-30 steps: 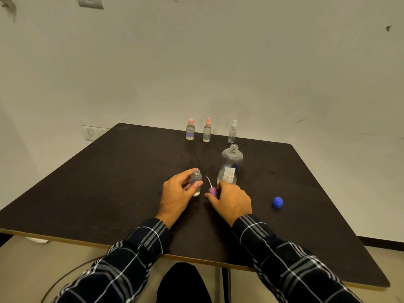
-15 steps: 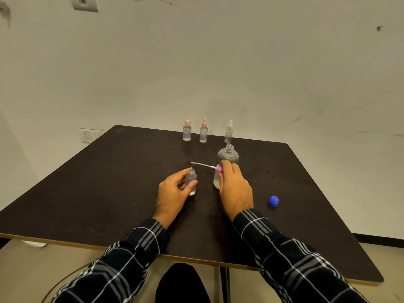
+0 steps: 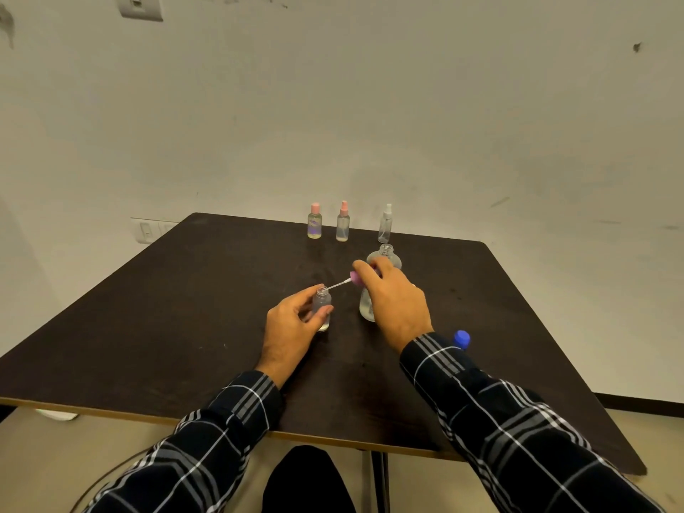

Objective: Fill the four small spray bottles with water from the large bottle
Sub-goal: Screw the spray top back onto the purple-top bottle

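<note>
So I'm capping the small bottle (image 3: 322, 302): left hand (image 3: 292, 327) gripping it, right hand (image 3: 396, 305) pinching the purple sprayer (image 3: 356, 278), tube (image 3: 337, 285) entering the neck; tilting upright and twisting probably coming next.

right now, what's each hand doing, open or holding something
Left hand: grips the small uncapped spray bottle, upright.
Right hand: pinches the purple spray cap, its tube tip at that bottle's mouth.

hidden: right grip (image 3: 392, 301) covers most of the big bottle (image 3: 386, 253) and pink spray top (image 3: 356, 278) | right sleeve (image 3: 499, 420) cuts blue cap (image 3: 462, 338) | left grip (image 3: 292, 327) masks part of the small bottle (image 3: 322, 303) | far bottles (image 3: 342, 225): I can't read fill levels
</note>
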`<state>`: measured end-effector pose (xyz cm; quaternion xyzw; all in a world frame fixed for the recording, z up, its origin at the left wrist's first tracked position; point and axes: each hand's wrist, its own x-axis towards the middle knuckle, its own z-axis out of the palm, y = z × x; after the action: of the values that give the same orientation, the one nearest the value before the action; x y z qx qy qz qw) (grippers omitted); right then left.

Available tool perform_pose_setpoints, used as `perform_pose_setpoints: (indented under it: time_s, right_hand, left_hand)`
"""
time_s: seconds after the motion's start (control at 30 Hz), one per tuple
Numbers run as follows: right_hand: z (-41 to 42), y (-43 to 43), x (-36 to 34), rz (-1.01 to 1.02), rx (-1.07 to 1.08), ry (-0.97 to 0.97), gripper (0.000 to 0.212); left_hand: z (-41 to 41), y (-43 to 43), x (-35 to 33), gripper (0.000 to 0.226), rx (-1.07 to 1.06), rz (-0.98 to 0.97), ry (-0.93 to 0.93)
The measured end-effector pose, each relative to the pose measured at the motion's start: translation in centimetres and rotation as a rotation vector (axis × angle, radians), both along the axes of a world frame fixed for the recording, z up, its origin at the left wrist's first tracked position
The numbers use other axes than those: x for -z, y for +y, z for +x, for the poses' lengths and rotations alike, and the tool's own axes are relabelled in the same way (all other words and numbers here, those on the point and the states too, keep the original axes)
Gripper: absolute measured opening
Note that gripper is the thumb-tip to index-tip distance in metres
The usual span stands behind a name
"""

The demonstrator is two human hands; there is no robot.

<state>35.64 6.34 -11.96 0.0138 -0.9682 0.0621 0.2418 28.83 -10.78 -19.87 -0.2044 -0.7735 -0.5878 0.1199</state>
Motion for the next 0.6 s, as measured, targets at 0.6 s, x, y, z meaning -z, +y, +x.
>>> perform_pose_setpoints:
  time_s: [0.6]
  right_hand:
    - [-4.5, -2.8, -0.5, -0.479, -0.2, -0.197, 0.02]
  left_hand:
    - [0.4, -0.2, -0.5, 0.046, 0.021, -0.023, -0.014]
